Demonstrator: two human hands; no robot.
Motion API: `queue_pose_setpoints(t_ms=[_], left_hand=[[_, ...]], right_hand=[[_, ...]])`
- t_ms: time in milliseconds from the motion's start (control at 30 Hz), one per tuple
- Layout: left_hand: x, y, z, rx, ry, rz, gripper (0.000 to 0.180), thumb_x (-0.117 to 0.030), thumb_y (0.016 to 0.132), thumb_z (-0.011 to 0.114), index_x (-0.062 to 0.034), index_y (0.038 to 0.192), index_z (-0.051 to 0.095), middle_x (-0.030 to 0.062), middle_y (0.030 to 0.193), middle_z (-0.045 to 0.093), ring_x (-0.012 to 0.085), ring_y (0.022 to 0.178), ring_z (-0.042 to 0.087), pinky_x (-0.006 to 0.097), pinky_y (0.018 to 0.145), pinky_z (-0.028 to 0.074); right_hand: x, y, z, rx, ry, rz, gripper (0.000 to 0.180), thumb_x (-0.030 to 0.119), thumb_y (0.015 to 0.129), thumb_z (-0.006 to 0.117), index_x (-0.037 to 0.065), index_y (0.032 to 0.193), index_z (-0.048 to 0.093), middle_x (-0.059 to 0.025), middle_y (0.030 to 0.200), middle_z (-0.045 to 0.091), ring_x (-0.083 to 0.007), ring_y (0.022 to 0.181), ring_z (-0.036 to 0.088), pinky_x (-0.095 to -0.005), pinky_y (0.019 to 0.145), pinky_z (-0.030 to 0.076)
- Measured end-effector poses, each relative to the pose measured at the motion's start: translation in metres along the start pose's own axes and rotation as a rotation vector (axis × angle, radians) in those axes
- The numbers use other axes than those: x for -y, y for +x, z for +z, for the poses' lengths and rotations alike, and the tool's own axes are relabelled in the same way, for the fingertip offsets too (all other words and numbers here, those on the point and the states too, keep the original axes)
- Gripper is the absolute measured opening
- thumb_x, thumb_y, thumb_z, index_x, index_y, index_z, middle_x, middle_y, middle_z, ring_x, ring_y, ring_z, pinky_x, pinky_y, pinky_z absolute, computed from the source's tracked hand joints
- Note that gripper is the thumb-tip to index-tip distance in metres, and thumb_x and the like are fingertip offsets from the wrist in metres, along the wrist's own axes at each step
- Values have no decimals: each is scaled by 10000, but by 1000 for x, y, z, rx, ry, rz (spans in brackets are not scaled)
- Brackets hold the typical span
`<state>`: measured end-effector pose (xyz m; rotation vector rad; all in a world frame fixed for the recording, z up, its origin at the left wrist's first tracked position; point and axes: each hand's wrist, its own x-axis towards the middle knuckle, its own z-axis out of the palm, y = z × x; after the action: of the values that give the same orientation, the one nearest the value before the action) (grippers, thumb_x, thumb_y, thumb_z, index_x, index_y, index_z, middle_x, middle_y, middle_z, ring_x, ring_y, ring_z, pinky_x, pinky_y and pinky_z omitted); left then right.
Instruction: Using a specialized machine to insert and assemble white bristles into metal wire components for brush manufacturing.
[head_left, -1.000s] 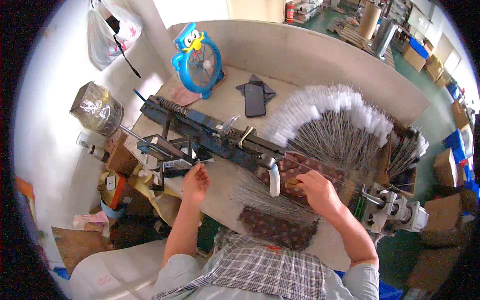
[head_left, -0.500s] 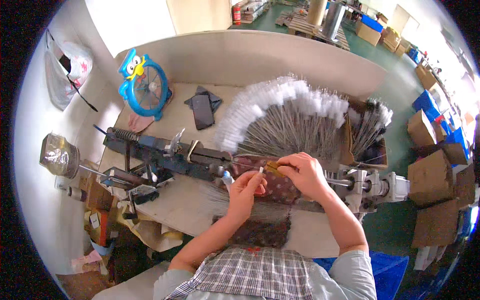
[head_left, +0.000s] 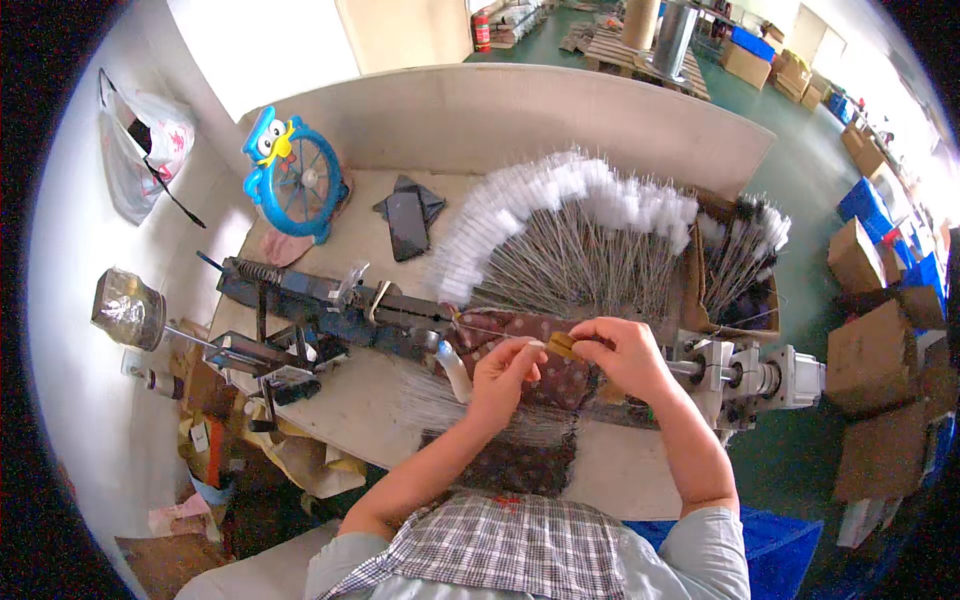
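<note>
My right hand (head_left: 625, 355) pinches a small yellowish-brown block (head_left: 562, 345) above a dark red dotted cloth (head_left: 570, 382). Just left of it, my left hand (head_left: 505, 378) is closed in a pinch, its fingertips close to the block; what it grips is too small to make out. A thin wire (head_left: 490, 330) runs from the end of the long dark machine bar (head_left: 400, 312) toward the block. Beside the left hand stands a white tube-shaped thing (head_left: 455, 372). Loose thin wires (head_left: 440, 400) lie on the table below.
White-bristled wire brushes (head_left: 560, 200) fan out behind my hands; more stand in a cardboard box (head_left: 740, 318). A motor unit (head_left: 795, 380) is at right. A phone (head_left: 407, 225) and blue bird-headed fan (head_left: 300, 185) lie farther back. A lamp (head_left: 130, 310) is at left.
My right hand has shifted slightly right and down with the block. The left hand has moved a little right, and the small white piece at its fingertips shows less clearly.
</note>
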<state>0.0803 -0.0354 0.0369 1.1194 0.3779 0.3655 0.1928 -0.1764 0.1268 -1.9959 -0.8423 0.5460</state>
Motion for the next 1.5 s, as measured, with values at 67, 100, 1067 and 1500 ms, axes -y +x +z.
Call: queue_pose_setpoints(t_ms=[67,100,1067,1500], left_hand=[[-2,0,1,20,-5,-8,173,-170,886,578,-19,964,610,38,811,615,81,643,533,211,577,428],[-2,1,4,-21,-6,-18,176,-174,883,581,-20,962,609,38,801,614,80,629,528,207,568,423],[-35,-3,-25,-353,-419,-133,356,-414,941,388,-79,986,499,22,914,572,129,861,545,281,778,431],[-35,-5,-15,-371,-452,-36,92,-120,836,585,-54,872,533,29,858,574,130,805,569,277,755,477]], right_hand=[[-4,-3,-1,0,-58,-137,176,130,754,641,36,903,652,-127,833,641,-271,774,609,-333,705,483],[-6,-4,-3,5,-119,-276,168,135,746,651,45,888,653,-120,816,638,-274,766,604,-338,700,484],[38,40,88,-322,-432,-487,262,234,683,688,89,901,662,-32,882,639,-235,878,570,-355,757,453],[21,34,79,-406,-440,-665,216,208,664,691,152,873,690,24,879,621,-189,876,567,-342,749,432]])
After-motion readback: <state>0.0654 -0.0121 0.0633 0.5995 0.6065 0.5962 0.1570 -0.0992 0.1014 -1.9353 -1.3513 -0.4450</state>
